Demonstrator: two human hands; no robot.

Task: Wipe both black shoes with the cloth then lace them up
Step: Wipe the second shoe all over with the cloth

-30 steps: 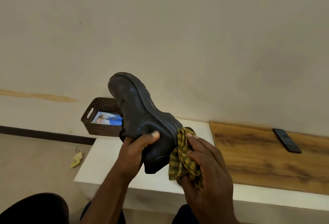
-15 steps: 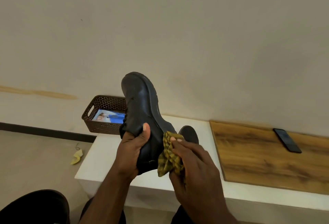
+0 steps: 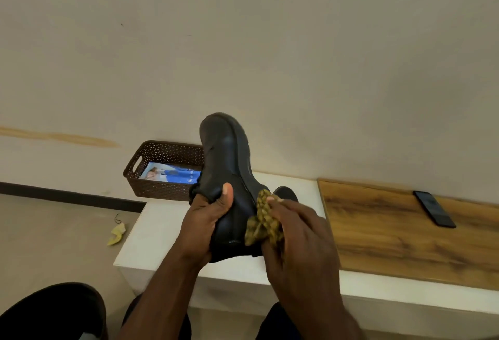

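- Over the last second the black leather ankle boot (image 3: 229, 177) has swung from a leftward lean to nearly upright, toe towards the ceiling, with its sole edge now turned to the right.
- That turn has uncovered the rounded toe of a second black shoe (image 3: 286, 193) resting on the white bench (image 3: 162, 231), just behind the right hand (image 3: 299, 253).
- The yellow-and-dark checked cloth (image 3: 263, 218) has slid inward along the boot's heel side. This suggests wiping of the first shoe is under way, with the second shoe and all the lacing yet to do.
- The left hand (image 3: 202, 229) grips the boot near its ankle opening, thumb pressed on the upper.
- The right hand bunches the cloth in curled fingers and holds it against the boot's right side (the cloth looks blurred, probably from motion).
- The boot sits between both hands, raised above the bench.
- No laces are visible from this angle.
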